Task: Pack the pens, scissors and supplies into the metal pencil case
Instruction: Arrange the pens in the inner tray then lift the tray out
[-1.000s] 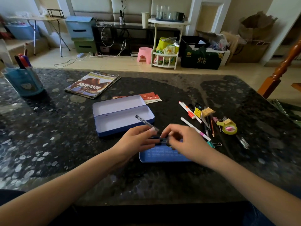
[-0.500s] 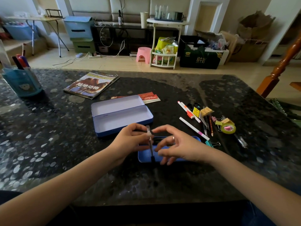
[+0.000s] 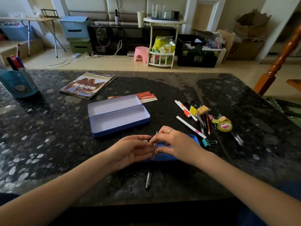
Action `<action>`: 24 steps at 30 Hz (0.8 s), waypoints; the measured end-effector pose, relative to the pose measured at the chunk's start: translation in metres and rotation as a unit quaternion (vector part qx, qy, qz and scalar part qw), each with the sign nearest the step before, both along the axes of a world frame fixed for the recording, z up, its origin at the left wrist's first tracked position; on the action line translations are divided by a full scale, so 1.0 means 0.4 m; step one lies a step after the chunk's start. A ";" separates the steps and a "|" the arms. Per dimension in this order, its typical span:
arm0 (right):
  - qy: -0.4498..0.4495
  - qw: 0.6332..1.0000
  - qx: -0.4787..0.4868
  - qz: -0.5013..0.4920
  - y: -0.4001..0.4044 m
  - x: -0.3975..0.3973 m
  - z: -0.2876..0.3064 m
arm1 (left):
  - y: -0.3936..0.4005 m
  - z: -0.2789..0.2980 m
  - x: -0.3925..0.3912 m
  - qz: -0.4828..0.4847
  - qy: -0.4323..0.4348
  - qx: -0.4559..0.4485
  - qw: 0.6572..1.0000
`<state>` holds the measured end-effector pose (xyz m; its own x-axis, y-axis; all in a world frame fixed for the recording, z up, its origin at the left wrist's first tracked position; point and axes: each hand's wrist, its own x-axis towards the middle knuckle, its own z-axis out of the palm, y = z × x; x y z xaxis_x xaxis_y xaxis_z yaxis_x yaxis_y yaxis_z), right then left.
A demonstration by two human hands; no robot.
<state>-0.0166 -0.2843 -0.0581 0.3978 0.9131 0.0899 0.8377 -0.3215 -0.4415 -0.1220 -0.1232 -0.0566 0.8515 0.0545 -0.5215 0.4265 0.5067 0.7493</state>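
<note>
Holding a dark pen (image 3: 149,173) upright between them, the left hand (image 3: 132,150) and right hand (image 3: 177,144) both pinch its upper end above a blue tray (image 3: 194,138). The metal pencil case (image 3: 118,117) lies open and empty just beyond on the desk (image 3: 48,144). Best to let 1 hand release, turn the pen level with the case's long side, then lay it in flat.

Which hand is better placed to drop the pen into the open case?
Left. The left hand is on the open case's side; the right hand would have to cross over it with the pen.
</note>
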 end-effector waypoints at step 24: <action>-0.092 0.885 -0.097 -0.446 -0.152 0.241 0.066 | 0.022 -0.077 -0.012 -0.249 -0.214 0.700 0.634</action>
